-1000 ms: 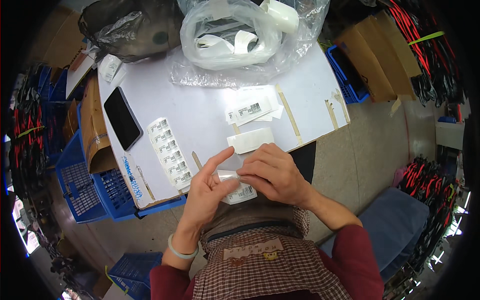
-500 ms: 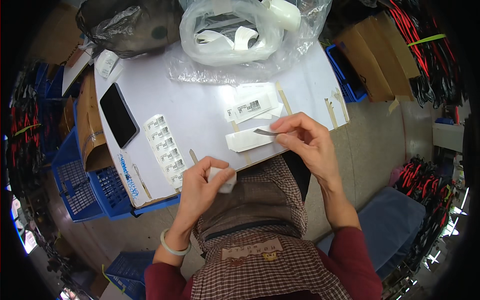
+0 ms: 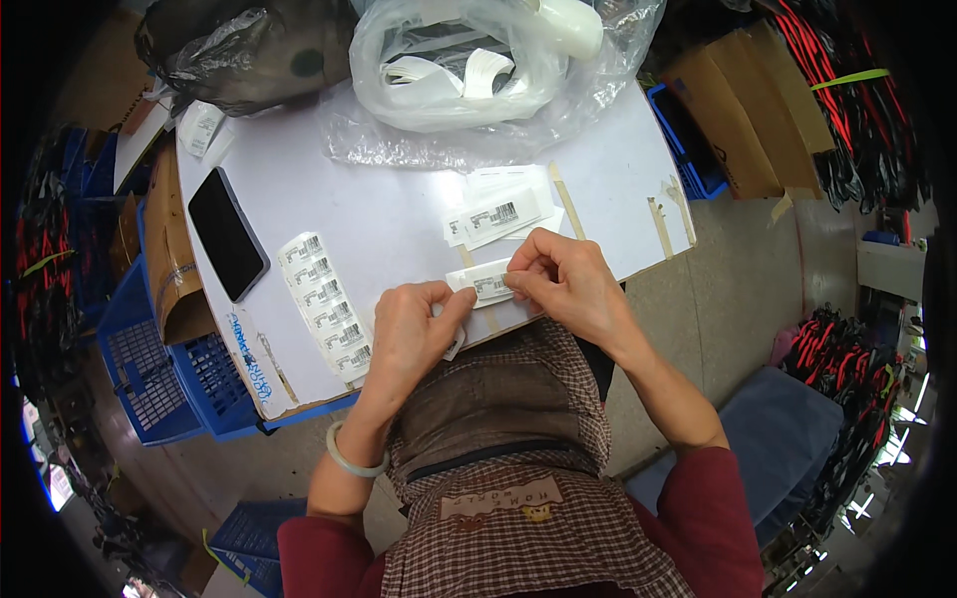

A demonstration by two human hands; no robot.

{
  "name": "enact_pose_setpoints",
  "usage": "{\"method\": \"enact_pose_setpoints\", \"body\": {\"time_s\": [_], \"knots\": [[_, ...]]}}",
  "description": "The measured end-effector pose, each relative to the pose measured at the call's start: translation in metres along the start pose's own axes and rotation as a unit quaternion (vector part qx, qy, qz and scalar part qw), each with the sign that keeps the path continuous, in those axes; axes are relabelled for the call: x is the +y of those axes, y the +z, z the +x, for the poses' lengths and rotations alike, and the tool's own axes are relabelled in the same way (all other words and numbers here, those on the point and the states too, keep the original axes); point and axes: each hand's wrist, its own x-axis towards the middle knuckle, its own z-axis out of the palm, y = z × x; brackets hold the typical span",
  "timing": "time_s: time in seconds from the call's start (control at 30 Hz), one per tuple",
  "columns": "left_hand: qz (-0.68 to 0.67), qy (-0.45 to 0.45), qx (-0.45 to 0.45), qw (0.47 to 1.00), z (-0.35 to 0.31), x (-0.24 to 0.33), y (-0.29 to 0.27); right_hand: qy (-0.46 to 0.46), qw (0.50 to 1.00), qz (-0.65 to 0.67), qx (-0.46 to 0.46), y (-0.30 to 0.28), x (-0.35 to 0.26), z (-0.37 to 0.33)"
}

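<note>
At the table's near edge lies a white paper strip with a barcode label on its face. The fingers of my right hand are closed in a pinch at the right end of that label. My left hand is curled round a folded white piece of paper, mostly hidden under the palm; its thumb and forefinger reach the strip's left end. Just beyond is a loose pile of white strips, the top one bearing a barcode label. Left of my hands lies a sheet of barcode labels.
A black phone lies at the table's left. Across the back are a clear plastic bag holding white strips and a dark plastic bag. Blue crates and cardboard boxes stand beside the white table.
My right hand has brought the label, earlier seen edge-on in its fingers, down onto the white strip. My left hand has moved up and right to the strip's left end.
</note>
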Motion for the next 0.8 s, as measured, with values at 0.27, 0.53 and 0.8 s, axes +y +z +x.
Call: {"method": "enact_pose_setpoints", "body": {"time_s": [0.27, 0.53, 0.8], "knots": [[-0.017, 0.007, 0.018, 1.0, 0.0, -0.003, 0.005, 0.034, 0.999, -0.009, 0.0, -0.002, -0.008, 0.004], [-0.087, -0.039, -0.027, 0.995, 0.002, 0.003, -0.002, 0.043, 0.999, -0.029, 0.006, 0.0, -0.007, 0.006], [0.051, 0.024, 0.045, 0.997, -0.005, 0.016, -0.001, -0.019, 0.998, -0.056, 0.027, 0.002, -0.01, 0.006]]}}
